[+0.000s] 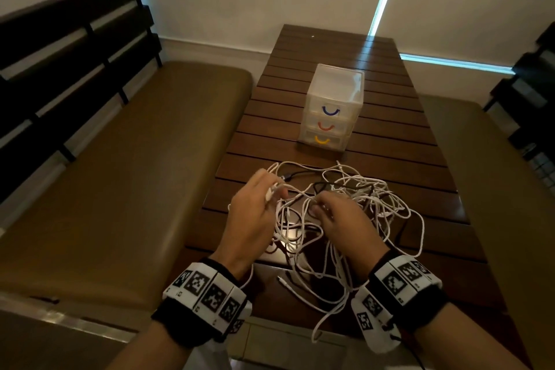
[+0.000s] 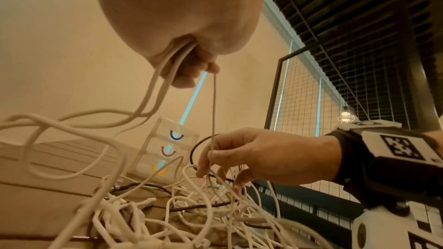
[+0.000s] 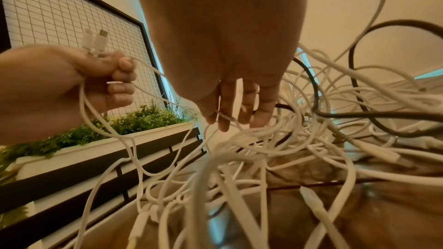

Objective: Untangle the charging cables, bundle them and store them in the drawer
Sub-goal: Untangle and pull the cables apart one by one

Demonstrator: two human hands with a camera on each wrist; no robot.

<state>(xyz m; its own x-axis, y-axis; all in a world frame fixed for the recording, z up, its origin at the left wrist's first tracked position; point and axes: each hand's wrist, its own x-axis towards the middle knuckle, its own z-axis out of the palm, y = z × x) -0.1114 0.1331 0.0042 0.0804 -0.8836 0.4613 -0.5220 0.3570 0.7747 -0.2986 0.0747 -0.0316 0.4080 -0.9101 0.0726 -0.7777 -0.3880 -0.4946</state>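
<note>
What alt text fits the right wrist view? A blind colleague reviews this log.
A left hand grips white charging cables with two connector plugs sticking up from its fist, while the right hand reaches down, strands running between its fingers. The tangle, including a black cable, covers a wooden table.

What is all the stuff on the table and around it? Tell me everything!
cables: many, white plus at least one black, tangled heap on the near part of the table
drawers: one clear unit, three shut, blue, red and yellow handles, mid table
table: one, dark wood slats
benches: two, tan, either side
plants: green, white planter behind left bench
left hand: grips white cable plugs
right hand: fingers pinch a white cable
</note>
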